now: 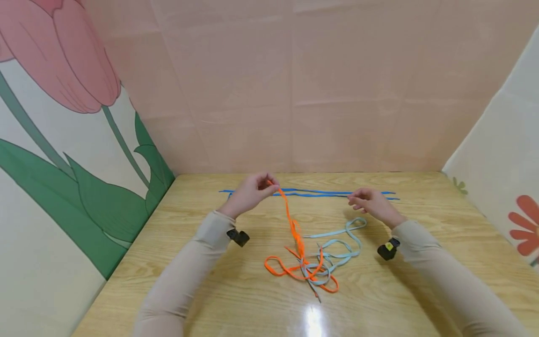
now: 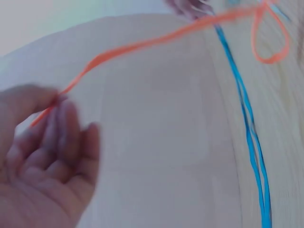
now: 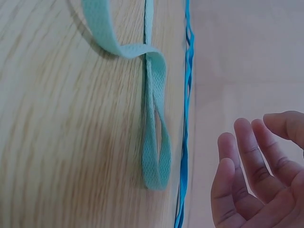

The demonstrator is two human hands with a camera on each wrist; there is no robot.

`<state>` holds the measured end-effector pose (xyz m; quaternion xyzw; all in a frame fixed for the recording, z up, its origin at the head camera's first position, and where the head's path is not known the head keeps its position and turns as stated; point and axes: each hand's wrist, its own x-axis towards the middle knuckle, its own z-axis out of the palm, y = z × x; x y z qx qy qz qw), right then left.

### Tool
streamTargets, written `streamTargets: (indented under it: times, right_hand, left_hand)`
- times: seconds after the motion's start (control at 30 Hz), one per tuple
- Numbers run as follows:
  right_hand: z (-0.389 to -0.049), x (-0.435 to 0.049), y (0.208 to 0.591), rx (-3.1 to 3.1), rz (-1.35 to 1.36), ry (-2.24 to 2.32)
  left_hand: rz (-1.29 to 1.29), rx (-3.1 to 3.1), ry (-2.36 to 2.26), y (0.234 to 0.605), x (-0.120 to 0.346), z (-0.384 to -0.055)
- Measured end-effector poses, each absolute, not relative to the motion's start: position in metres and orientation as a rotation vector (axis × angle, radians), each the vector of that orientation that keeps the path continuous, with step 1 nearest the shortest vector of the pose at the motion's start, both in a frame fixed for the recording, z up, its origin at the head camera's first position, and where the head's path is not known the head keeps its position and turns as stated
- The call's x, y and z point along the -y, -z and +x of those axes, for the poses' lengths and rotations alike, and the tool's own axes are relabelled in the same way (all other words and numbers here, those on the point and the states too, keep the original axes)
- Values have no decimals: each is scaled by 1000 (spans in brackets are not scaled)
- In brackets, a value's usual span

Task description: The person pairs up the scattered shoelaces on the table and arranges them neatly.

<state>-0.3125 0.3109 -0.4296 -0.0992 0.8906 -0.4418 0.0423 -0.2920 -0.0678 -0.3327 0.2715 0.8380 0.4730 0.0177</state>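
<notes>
Pinching the orange lace (image 1: 298,242) in my left hand (image 1: 254,193), seemingly near its tip, length slanting down-right across my feed, right hand (image 1: 372,205) loosely curved, empty.

Between the hands: the left hand (image 1: 254,193) and the right hand (image 1: 374,205) are well apart; the raised orange lace (image 1: 288,206) hangs from the left hand and blocks the left part, while the part nearer the right hand is free for passing.
Middle of table: the orange lace and the pale blue lace (image 1: 328,233) lie in crossing loops, which could catch a finger.
Far edge: blue laces (image 1: 320,193) run across, low, with the back wall (image 1: 290,93) close behind.
Outer sides: bare table (image 1: 164,229) gives room beside both sleeves (image 1: 185,271), until the side walls (image 1: 501,159).
</notes>
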Motion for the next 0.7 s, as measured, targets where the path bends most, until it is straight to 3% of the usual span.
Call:
streamTargets:
  times: [0.3,0.7]
  right_hand:
    - [-310,-305,428,-2713,-318,1347]
    - [-303,-266,426,-2652,-500,1311]
  left_hand:
    - [693,-2352,-2398,322,72,-298]
    - [506,-2205,-2609,329,79,-304]
